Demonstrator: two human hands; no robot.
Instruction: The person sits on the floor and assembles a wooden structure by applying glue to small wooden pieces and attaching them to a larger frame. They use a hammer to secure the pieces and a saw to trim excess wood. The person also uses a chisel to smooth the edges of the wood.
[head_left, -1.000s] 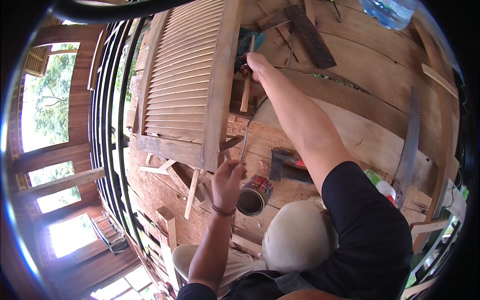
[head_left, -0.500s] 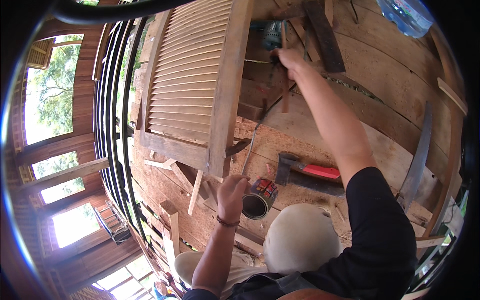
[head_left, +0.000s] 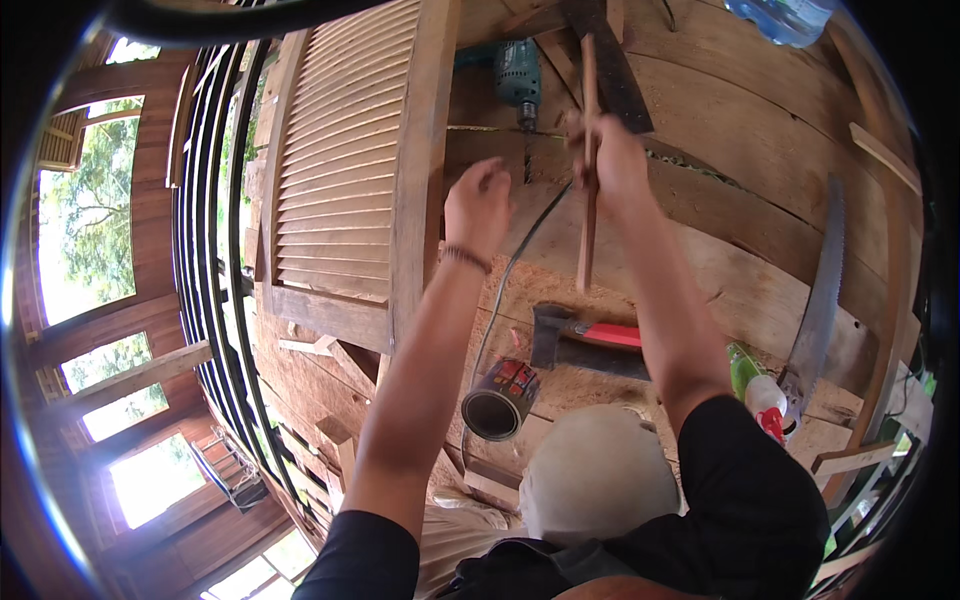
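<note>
My right hand (head_left: 612,165) is closed round a narrow wooden slat (head_left: 587,240), which stands lengthwise away from me and is slightly blurred. Beside the inner edge of the louvered wooden panel (head_left: 345,160), my left hand (head_left: 478,208) is raised with loosely curled fingers. A gap shows between its thumb and fingers, and I see nothing held there. Between and beyond my hands lies a teal power drill (head_left: 517,75), its bit pointing toward me. The drill's cord runs back past the slat.
Nearer me lie an open tin can (head_left: 497,402) and an axe with a red-marked handle (head_left: 605,335). A handsaw (head_left: 822,275) rests at the right, near a green bottle (head_left: 742,370). At the far right is a clear blue plastic bottle (head_left: 790,20). Sawdust covers the planks (head_left: 720,270).
My right hand has drawn the slat nearer, away from the drill. My left hand has moved forward from beside the can to the panel's edge. The view has shifted slightly.
</note>
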